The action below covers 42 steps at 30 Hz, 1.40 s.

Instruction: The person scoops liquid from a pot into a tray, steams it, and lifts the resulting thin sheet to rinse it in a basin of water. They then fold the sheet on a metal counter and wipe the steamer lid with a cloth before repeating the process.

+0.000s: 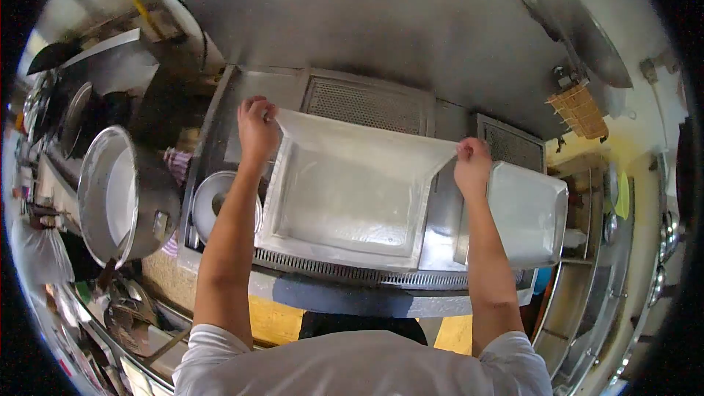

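A rectangular tray (420, 238) sits on the steel counter in front of me, lined with a thin white cloth (367, 136). My left hand (258, 126) pinches the cloth's far left corner. At the far right corner, my right hand (474, 166) grips the same cloth between thumb and fingers. Between my hands its far edge is stretched and raised above the tray. The rest of the cloth lies down inside, with wet-looking shine near the front. Beside my left forearm is a round metal lid (213, 205). A second shallow rectangular tray (524, 213) stands right of my right forearm.
Perforated panels (370, 105) are set into the counter behind the tray, and a slotted drain (345, 264) runs along its front. A large metal pot (136, 191) stands at left. A wicker basket (579, 110) hangs at right. Someone in white (40, 253) is at far left.
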### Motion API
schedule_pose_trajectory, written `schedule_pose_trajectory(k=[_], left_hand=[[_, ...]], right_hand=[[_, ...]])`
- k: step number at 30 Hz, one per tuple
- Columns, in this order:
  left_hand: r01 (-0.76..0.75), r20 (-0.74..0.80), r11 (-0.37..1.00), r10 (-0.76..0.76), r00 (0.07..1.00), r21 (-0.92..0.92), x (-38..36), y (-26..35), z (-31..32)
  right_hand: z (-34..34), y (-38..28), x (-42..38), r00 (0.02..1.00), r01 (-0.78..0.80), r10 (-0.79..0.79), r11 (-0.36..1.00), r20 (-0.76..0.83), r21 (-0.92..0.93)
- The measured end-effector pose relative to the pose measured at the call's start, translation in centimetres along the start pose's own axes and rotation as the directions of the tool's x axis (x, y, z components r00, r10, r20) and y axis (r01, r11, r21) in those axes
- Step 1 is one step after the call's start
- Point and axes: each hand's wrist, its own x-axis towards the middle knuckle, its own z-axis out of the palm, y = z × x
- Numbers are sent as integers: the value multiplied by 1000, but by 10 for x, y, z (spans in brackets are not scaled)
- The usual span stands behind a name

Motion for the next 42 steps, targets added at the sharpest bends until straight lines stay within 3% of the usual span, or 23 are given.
schedule_pose_trajectory(k=[4,8,10,16,23,26,27,30,35,36,40,42], left_hand=[[-31,-141,999,32,989,6,-44,47,-93],[77,-270,996,-65,961,35,-105,97,-174],[48,-353,996,-21,935,68,-140,118,-211],[257,-550,963,-174,817,77,-260,177,-310],[394,-755,919,-281,592,-33,-400,222,-422],[476,-809,858,-415,416,-195,-456,255,-474],[485,-835,855,-397,381,-185,-476,262,-492],[402,-911,889,-334,241,-219,-541,286,-544],[512,-989,849,-148,-8,-131,-654,359,-622],[549,-998,833,-68,-20,-67,-679,374,-637],[568,-974,821,170,-152,55,-778,439,-691],[621,-940,777,283,-193,107,-825,478,-713]], right_hand=[[-73,-43,-36,989,138,-131,985,-69,99],[-138,-76,-75,959,268,-252,954,-128,136],[-165,-89,-93,945,315,-295,936,-139,155],[-229,-126,-138,846,532,-494,794,-199,293],[-282,-208,-181,640,750,-727,523,-248,404],[-295,-257,-202,523,799,-802,342,-288,495],[-298,-274,-211,484,803,-820,278,-304,528],[-306,-328,-249,471,689,-835,148,-283,709],[-312,-431,-335,331,493,-844,-227,-422,840],[-316,-453,-356,317,446,-832,-293,-455,846],[-340,-531,-464,262,157,-891,-339,-370,928],[-351,-568,-524,167,84,-909,-373,-382,924]])
